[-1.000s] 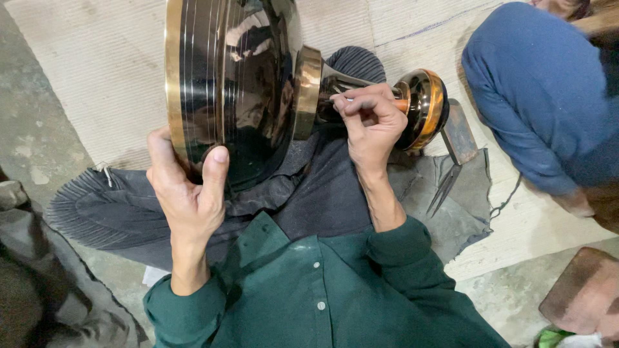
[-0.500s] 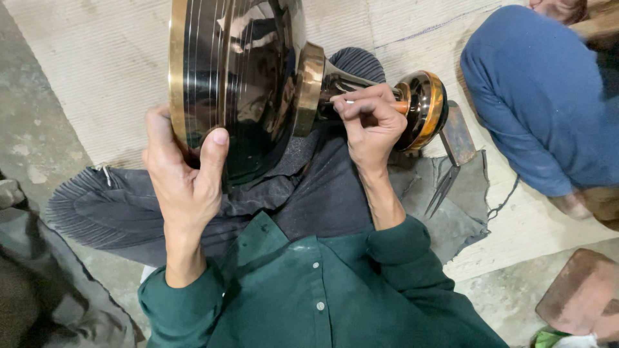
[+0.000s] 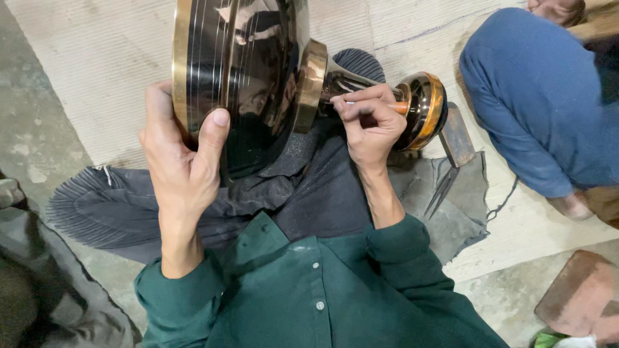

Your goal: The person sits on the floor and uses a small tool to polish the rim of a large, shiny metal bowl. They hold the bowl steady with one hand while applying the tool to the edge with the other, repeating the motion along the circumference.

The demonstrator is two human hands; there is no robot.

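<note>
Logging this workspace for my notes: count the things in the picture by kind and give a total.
Hands: 2, left hand and right hand
Metal stand: 1
Thin tool: 1
Flat pronged metal tool: 1
Cloth: 1
Brick-coloured block: 1
Total: 7

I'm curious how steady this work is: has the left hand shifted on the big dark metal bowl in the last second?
Yes, slightly. The left hand slid up the large dark polished metal bowl; its thumb now lies higher on the bowl's face.

Dark green button-up shirt [image 3: 309,290], long sleeves, cuffs at wrists; dark grey trousers [image 3: 193,200].
</note>
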